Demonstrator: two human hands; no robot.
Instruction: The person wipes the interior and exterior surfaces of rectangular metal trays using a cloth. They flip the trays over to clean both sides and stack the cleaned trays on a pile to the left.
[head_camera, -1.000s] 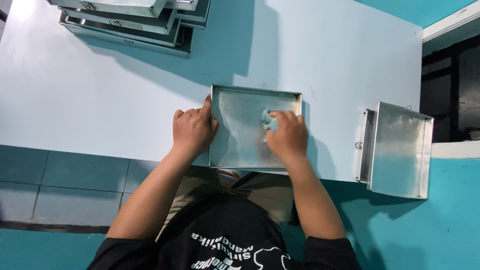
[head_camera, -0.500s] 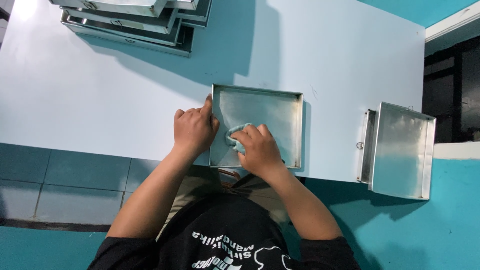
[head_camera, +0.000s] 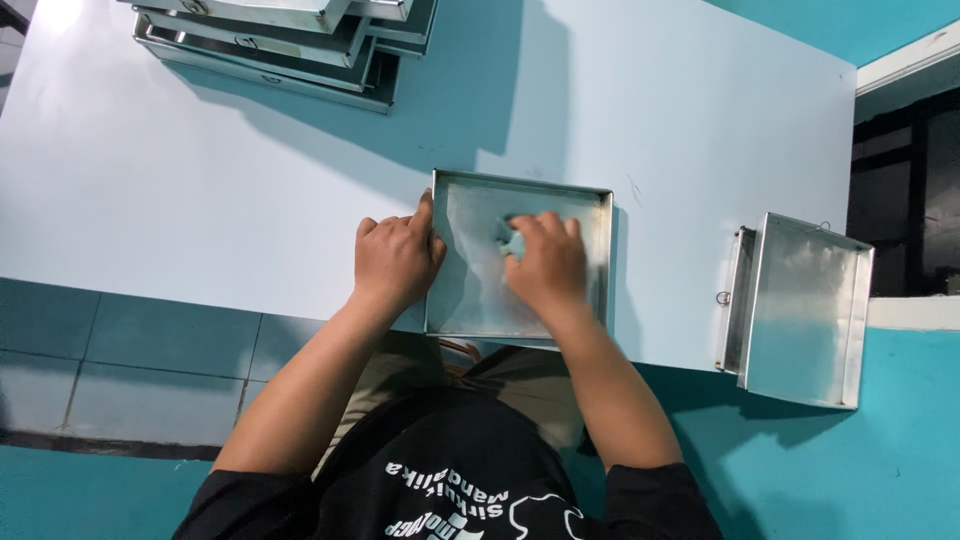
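Hands work at the near table (head_camera: 200, 200) edge: the left hand (head_camera: 395, 262) curls over the left rim of a shallow metal tray (head_camera: 470, 300), while the right hand (head_camera: 545, 265) presses a small pale cloth (head_camera: 512, 238) onto its floor. Right lie two more trays (head_camera: 805, 310); a tray stack (head_camera: 290, 40) sits far left.

Silver tray (head_camera: 470, 300) — pale-blue cloth (head_camera: 510, 238) — white table (head_camera: 200, 180)

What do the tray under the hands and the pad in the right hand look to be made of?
Tray: thin sheet metal, likely aluminium or steel, with a dull brushed grey sheen and folded rims. Pad under the right hand: soft, pale green, perhaps sponge or cloth; mostly hidden. Left hand grips the tray's rim.
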